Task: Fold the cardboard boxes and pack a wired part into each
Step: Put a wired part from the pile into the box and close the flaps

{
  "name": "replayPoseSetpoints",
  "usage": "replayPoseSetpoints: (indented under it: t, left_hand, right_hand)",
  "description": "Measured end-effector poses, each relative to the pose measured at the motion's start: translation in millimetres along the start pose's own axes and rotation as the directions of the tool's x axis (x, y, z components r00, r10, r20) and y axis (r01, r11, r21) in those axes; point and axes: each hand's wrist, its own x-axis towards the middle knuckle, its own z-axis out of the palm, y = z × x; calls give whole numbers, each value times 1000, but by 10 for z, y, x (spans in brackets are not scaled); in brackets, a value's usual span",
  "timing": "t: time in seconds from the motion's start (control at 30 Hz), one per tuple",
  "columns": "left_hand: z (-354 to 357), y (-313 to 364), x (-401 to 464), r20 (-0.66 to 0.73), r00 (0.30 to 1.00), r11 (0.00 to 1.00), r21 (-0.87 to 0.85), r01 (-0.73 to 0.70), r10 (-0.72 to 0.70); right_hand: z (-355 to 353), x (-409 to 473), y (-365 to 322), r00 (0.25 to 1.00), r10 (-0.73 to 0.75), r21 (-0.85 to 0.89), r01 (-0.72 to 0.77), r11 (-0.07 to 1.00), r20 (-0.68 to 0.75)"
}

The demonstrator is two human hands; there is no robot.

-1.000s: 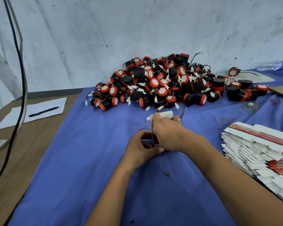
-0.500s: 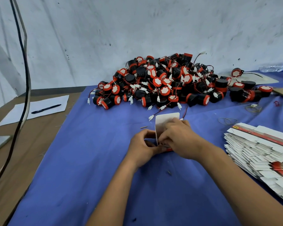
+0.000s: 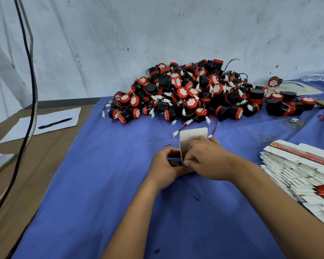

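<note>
A small white cardboard box (image 3: 193, 134) with a raised rounded flap stands on the blue cloth (image 3: 105, 184) at the centre. My left hand (image 3: 166, 165) grips its left side with curled fingers. My right hand (image 3: 206, 157) covers its right side and pinches its lower edge; most of the box is hidden under both hands. A big heap of black-and-red wired parts (image 3: 195, 94) with white plugs lies just behind. A stack of flat unfolded white-and-red boxes (image 3: 299, 171) lies at the right.
A white sheet (image 3: 43, 124) with a black pen (image 3: 54, 123) lies on the brown table at the left. Dark cables (image 3: 29, 90) hang down the left side. A plastic bottle (image 3: 316, 76) lies far right by the wall. Rubber bands (image 3: 264, 137) lie near the flat stack.
The box's rounded flap has come up and shows more above my right hand. Both hands stay on the box, shifting slightly as they fold it.
</note>
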Motion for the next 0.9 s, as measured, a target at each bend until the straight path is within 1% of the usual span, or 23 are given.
replayPoseSetpoints:
  t: [0.03,0.13,0.17,0.2,0.23,0.27,0.3,0.33,0.37,0.4,0.43,0.47,0.5,0.53,0.57,0.6,0.63,0.67,0.7,0.77,0.8,0.9]
  left_hand:
    - [0,2,-4,1,1000,1000,-6,-3,3]
    - [6,14,-9,0,1000,1000,-2,-4,4]
    - [4,12,-13,-1,1000,1000,1,2,-2]
    - [3,13,-14,-3,1000,1000,6,9,-9]
    - [-4,3,-14,-4,1000,1000,11,17,-16]
    - [-14,-4,-8,-5,1000,1000,18,20,-20]
    - [-27,-10,0,-7,1000,999,22,23,-23]
    - [-41,-11,8,-11,1000,999,23,26,-26]
    - [-50,-9,12,-10,999,999,19,32,-32]
    - [-54,-7,14,-5,999,999,13,39,-39]
    - [-61,-8,12,3,999,999,11,45,-45]
    - [-72,-13,10,19,999,999,6,49,-49]
    - [-90,-20,5,49,997,998,-23,54,-53]
    - [-112,-28,9,95,993,993,-97,72,-62]
    - [-136,-26,9,143,986,969,-222,112,-82]
    - [-152,-16,9,179,978,919,-357,169,-110]
    - [-154,-7,15,189,972,870,-447,210,-137]
    - [-140,-1,24,168,974,849,-482,218,-155]
    - [-103,-1,32,119,980,873,-448,195,-158]
    - [13,-13,34,1,995,957,-275,96,-100]
    - [70,-39,38,-61,996,977,-209,46,-60]
    - [170,-76,64,-256,967,988,-153,-29,-11]
  right_hand:
    - [-5,-18,25,1000,5,-4,-4,1000,28]
    - [6,-50,37,998,25,-151,-16,988,60]
    - [18,-53,44,998,15,-168,-5,986,57]
    - [26,-61,64,1000,-8,-135,11,991,16]
    - [38,-77,85,995,-31,-36,27,999,-97]
    - [57,-95,121,957,-10,102,42,994,-291]
    - [87,-106,177,856,89,238,41,970,-509]
    - [119,-112,243,716,261,387,14,922,-648]
    - [150,-111,308,604,467,565,-34,824,-646]
    - [181,-106,361,576,638,743,-77,665,-511]
    - [232,-89,395,629,711,863,-121,490,-315]
    - [299,-69,407,719,683,917,-173,360,-133]
    - [375,-54,404,791,612,939,-208,275,-4]
    - [442,-42,396,832,553,953,-204,224,48]
    - [491,-37,381,850,525,964,-170,202,40]
    - [535,-36,372,855,519,971,-121,204,-3]
    - [565,-39,369,853,518,970,-69,232,-63]
    - [582,-42,374,856,502,962,-17,272,-126]
    - [602,-46,381,867,466,955,34,294,-175]
    - [636,-61,388,903,375,952,104,288,-212]
    - [640,-70,377,921,330,950,107,292,-205]
    - [604,-92,400,962,231,945,69,320,-148]
